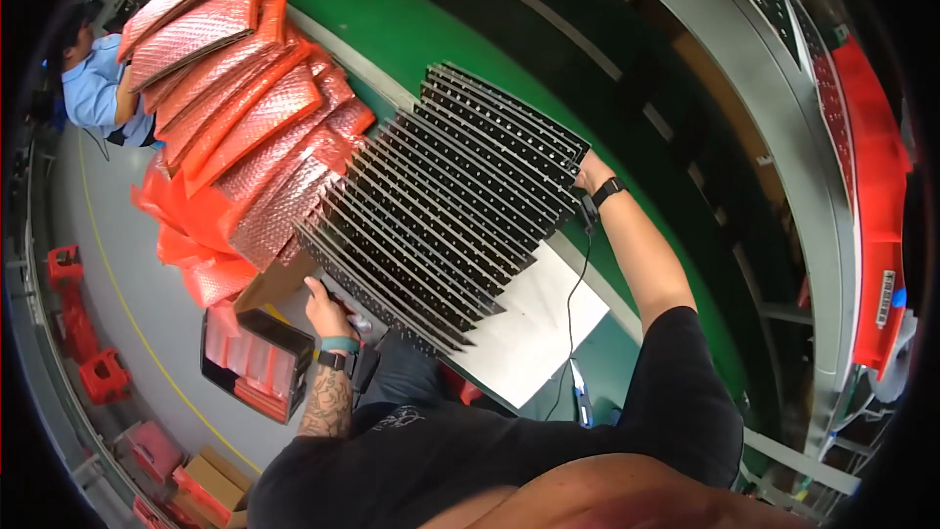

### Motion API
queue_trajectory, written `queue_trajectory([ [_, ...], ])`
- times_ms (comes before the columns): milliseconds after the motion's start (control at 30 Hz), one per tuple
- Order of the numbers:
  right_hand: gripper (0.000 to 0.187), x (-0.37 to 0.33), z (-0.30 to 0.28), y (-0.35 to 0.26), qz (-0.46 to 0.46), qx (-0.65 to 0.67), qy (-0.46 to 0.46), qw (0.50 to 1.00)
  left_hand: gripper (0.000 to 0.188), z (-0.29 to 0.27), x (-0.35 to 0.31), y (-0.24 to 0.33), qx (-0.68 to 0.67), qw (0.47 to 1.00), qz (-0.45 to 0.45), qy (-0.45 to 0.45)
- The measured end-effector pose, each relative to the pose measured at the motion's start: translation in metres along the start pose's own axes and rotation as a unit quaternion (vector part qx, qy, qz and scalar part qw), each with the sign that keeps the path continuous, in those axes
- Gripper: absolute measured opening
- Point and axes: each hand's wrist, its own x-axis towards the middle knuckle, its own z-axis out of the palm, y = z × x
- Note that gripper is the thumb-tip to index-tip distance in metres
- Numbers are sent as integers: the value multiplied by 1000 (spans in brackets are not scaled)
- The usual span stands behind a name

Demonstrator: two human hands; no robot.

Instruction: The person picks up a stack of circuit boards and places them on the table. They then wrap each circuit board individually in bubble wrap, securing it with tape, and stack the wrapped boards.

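A row of thin black panels [460, 171] with small light dots and pale edges leans in overlapping layers at the middle. My right hand [591, 174] is at the right end of the panels, its fingers closed at their corner and partly hidden. My left hand [326, 312] is beside the near left end of the panels, next to a brown cardboard edge [277, 282]. Its thumb points up, apart from the other fingers, and no held thing shows clearly. Red bubble-wrap bags [250, 108], several with flat things inside, lie fanned out to the left of the panels.
A white sheet [529, 328] lies under the panels' near side, by a blue-handled tool [582, 397] and a thin black cable [571, 333]. A black bin [257, 358] with red packs stands lower left. A person in blue [98, 88] is at far left. A grey metal frame [783, 137] rises right.
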Motion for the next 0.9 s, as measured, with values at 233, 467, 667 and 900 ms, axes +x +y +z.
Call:
queue_trajectory([
  [233, 21, 15, -83, 0, -39, 77, -70, 994, 56, 66, 36, -2, -42, 996, 33, -66],
  [467, 50, 13, -147, -29, -218, -396, 151, 879, 55, 122, 17, 59, -1, 997, 30, -77],
  [667, 63, 42, -463, -79, -270, 9, -38, 962, 59, 280, 49, 138, 32, 967, 44, -248],
  [900, 61, 31, -391, -115, -238, -697, 274, 618, 75, 464, 158, 222, 245, 888, 262, -288],
])
